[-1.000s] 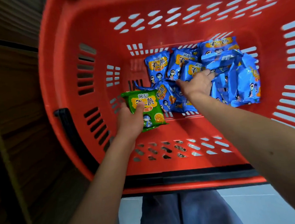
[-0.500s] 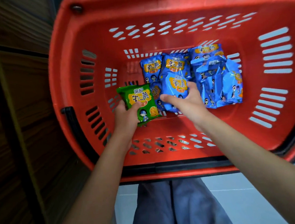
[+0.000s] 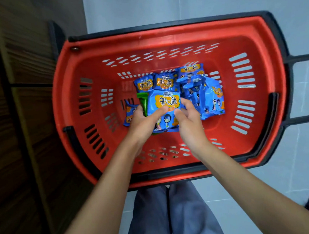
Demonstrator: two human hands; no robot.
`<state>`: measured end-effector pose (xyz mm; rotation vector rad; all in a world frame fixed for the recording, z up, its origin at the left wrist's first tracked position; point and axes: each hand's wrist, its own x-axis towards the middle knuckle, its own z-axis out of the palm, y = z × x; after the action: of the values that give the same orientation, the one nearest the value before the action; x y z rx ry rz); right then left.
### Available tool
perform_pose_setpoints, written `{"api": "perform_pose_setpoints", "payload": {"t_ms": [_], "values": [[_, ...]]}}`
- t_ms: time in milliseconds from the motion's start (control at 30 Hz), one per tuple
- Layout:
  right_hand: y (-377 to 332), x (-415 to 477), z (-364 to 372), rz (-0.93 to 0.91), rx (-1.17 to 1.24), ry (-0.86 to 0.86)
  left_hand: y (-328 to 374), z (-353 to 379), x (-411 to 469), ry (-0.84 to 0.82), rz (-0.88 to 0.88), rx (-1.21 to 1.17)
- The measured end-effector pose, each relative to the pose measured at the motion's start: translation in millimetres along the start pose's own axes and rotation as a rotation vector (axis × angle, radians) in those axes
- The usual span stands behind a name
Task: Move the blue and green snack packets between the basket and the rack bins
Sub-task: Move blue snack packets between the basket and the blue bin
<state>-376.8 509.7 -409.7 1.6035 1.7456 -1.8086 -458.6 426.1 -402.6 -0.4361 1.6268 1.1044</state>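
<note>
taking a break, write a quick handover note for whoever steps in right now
Left hand: grips the green packet with a blue packet stacked on its front, thumb across the blue one.
Right hand: pinches that blue packet's right edge.
Both packets are inside the red basket. A pile of blue packets lies behind them, and a loose blue packet sits by the left hand.
Done: two packets gathered.
Left: carry them to the rack bins (not in view), then move the rest.
</note>
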Motion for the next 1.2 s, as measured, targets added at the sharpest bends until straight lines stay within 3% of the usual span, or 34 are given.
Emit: {"api": "perform_pose_setpoints", "payload": {"t_ms": [100,200,267,400,500,800,1033,1200], "values": [[-4.0,10.8,-20.6,-0.029,-0.003,0.125,-2.4,1.4,2.8,0.007,-0.019,0.031],[2.9,36.4,-51.5,-0.046,-0.193,0.405,-10.1,1.0,8.6,0.011,-0.041,0.033],[12.9,57.1,-70.5,0.008,-0.306,0.475,-16.4,0.4,12.3,0.026,-0.046,0.049],[34.1,88.8,-89.4,0.288,-0.342,0.332,-31.9,-6.1,19.4,0.046,-0.057,0.075],[39.5,99.8,-90.7,0.398,-0.328,0.283,-41.3,-11.5,21.1,0.064,-0.074,0.068],[32.1,86.1,-73.3,0.370,-0.514,0.422,-32.6,-7.9,22.1,0.053,-0.059,0.105],[-0.5,37.0,-68.0,0.235,-0.091,0.026,-5.3,5.8,12.9,0.059,-0.030,0.127],[-7.9,8.8,-48.1,0.218,-0.098,-0.089,5.1,17.3,2.6,-0.026,-0.033,0.019]]}}
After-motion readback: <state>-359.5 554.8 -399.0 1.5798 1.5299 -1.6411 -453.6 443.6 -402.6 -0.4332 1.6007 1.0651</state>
